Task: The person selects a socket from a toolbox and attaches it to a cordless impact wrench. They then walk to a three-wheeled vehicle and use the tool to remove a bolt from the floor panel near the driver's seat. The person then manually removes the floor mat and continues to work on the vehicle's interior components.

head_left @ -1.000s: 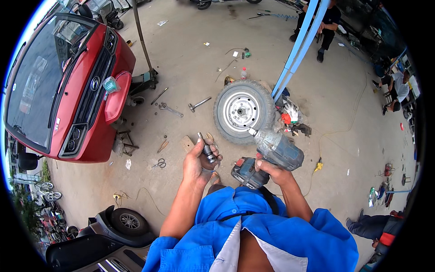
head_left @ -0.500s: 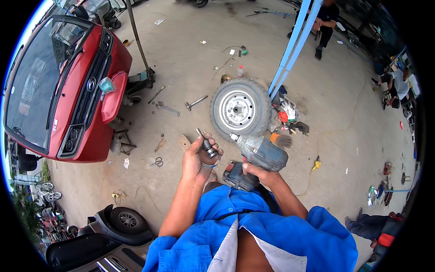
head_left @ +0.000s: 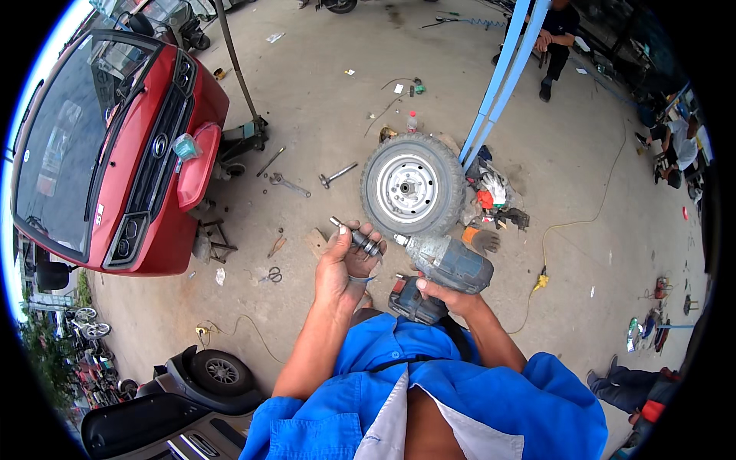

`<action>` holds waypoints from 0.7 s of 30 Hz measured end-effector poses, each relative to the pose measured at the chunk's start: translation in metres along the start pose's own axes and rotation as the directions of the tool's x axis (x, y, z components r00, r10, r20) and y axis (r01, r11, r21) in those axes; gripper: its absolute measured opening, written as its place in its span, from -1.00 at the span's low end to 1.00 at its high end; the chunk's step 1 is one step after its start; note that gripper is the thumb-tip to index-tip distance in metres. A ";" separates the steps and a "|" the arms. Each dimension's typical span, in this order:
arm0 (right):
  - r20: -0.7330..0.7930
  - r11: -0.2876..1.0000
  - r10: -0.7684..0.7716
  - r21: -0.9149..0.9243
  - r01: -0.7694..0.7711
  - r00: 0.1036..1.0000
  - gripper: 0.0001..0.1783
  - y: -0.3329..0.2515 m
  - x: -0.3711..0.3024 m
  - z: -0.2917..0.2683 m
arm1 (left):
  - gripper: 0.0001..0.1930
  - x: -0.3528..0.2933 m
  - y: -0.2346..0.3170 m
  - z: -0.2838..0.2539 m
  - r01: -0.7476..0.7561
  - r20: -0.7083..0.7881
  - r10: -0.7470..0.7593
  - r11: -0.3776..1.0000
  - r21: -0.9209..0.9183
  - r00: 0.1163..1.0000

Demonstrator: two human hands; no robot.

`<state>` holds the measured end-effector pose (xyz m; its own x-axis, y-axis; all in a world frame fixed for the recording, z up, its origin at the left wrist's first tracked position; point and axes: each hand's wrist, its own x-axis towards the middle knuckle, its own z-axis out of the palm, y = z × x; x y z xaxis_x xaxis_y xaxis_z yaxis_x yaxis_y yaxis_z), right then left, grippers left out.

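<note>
My left hand is closed around a dark socket on a short extension bar. Its thumb presses on the bar, and the wide socket end points right, toward the drive of the impact wrench. A small gap separates the two. My right hand grips the cordless impact wrench by its handle, with a battery pack at the base. The wrench's bare drive tip points left. Past both tools, a wheel with a silver rim lies flat on the ground.
A hammer, an adjustable wrench, pliers and scissors lie left of the wheel. An orange glove and rags are right, beside blue posts. A red truck cab stands left. Another person sits far right.
The socket in my left hand has swung from steep to flatter, its wide end now nearer the wrench's drive. The whole view has shifted slightly; my right hand keeps its grip.
</note>
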<state>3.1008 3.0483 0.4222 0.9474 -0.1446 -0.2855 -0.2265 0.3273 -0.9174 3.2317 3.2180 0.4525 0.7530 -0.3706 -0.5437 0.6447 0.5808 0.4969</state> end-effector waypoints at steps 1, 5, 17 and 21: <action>0.028 1.000 0.002 -0.028 -0.002 1.000 -0.66 -0.004 -0.001 0.001 | -0.80 0.001 0.000 0.002 0.001 0.001 -0.001 1.000 -0.008 1.000; 0.046 0.952 -0.117 -0.278 0.126 0.992 -0.62 0.005 -0.001 0.001 | -0.80 0.005 -0.003 0.005 0.030 0.086 -0.022 0.996 -0.089 0.996; 0.060 0.936 -0.185 -0.294 0.194 0.981 -0.69 0.008 0.000 0.001 | -0.79 0.000 -0.010 0.002 0.047 0.197 -0.054 0.998 0.042 0.979; 0.070 0.957 -0.162 -0.233 0.174 0.984 -0.67 0.008 0.004 0.005 | -0.77 0.000 -0.016 -0.007 0.010 0.215 -0.019 0.999 0.044 0.976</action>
<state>3.1037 3.0547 0.4152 0.9850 -0.1302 -0.1134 -0.1048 0.0709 -0.9920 3.2205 3.2139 0.4404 0.7514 -0.5290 -0.3945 0.6571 0.5451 0.5207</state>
